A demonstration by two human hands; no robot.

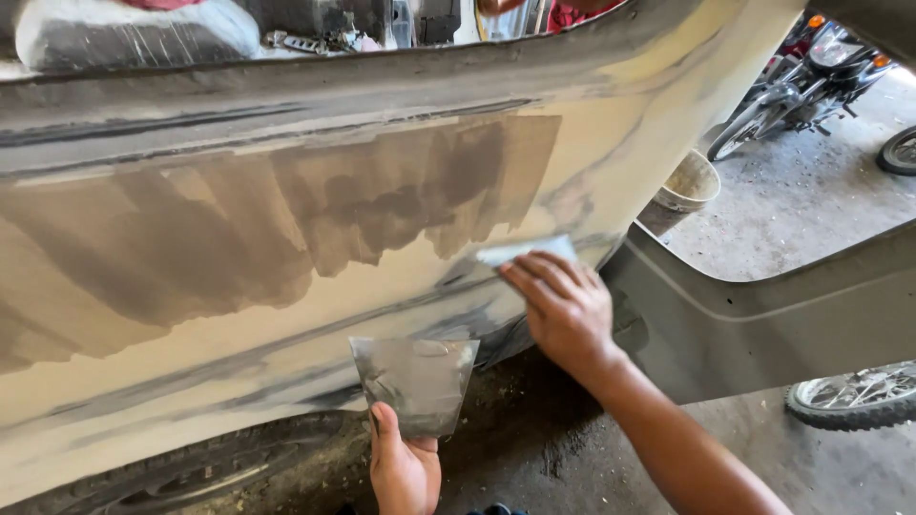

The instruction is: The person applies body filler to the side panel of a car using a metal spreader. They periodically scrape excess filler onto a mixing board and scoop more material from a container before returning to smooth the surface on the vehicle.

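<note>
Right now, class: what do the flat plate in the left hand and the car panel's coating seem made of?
Flat plate: probably thin sheet metal, dull grey with a smeared sheen, pinched by the left hand. Car panel: looks like matte beige body filler, with darker grey patches.
</note>
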